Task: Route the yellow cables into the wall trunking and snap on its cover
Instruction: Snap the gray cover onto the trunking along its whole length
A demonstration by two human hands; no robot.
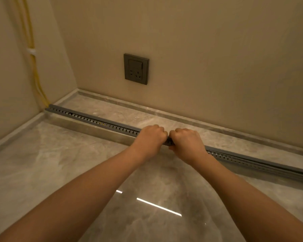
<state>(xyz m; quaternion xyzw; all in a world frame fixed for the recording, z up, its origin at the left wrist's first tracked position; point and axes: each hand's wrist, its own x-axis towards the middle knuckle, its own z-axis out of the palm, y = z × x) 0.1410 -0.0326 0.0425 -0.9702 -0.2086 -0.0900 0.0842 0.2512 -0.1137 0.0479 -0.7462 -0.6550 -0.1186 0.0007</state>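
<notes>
Two fists clamp the trunking [98, 121], my left grip [150, 137] beside right grip [186, 141]; yellow cables [36, 79] reach its corner end.

The trunking [98, 121] looks like grey matt plastic, its side punched with a row of slots. The floor [68, 172] is glossy, veined stone-look tile that mirrors 2 light strips. The wall [217, 67] is smooth, matt beige. The socket plate [136, 69] is dark matt plastic. The yellow cables [35, 79] have smooth sheathing.
</notes>
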